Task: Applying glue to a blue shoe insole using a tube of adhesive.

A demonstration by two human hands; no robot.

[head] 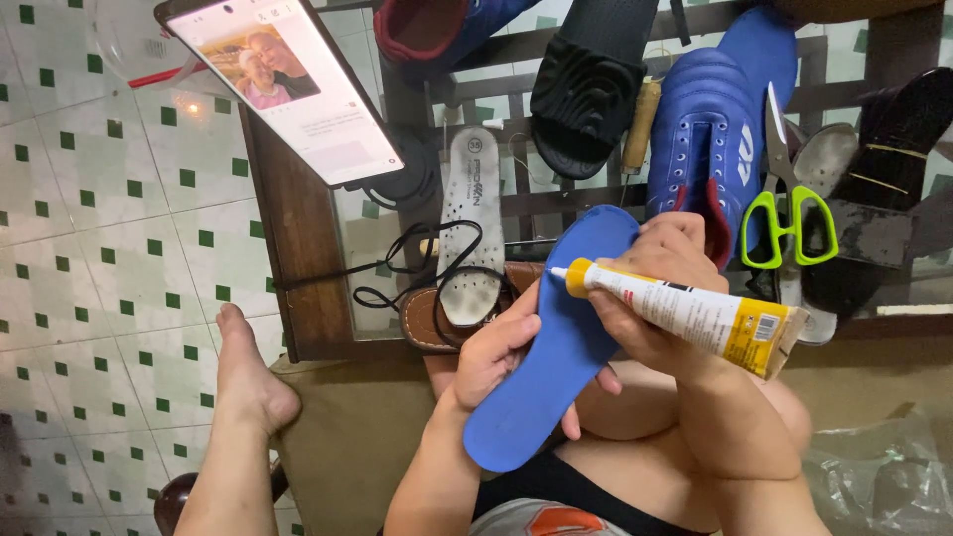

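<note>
I see a blue insole (556,347) held over my lap, just in front of the table (298,288). It is a flat, smooth, plain blue piece with rounded ends, narrower toward the lower end. Its long axis runs on a diagonal: one rounded end points up and to the right toward the blue shoe (710,129), the other down and to the left toward my body.

My left hand (496,347) grips the insole at its left edge near the middle, fingers curled round it. My right hand (660,288) is closed on a glue tube (685,313), white with a yellow cap end and a yellow folded tail. The tube lies nearly level, tilted slightly, its nozzle pointing left and sitting at the upper part of the insole; I cannot tell whether the tip touches it.

On the table beyond lie a white insole (469,208) resting on a brown sandal (422,318), a black cord (397,268), a black slide (586,99), green-handled scissors (789,213) and a propped phone (288,84).
</note>
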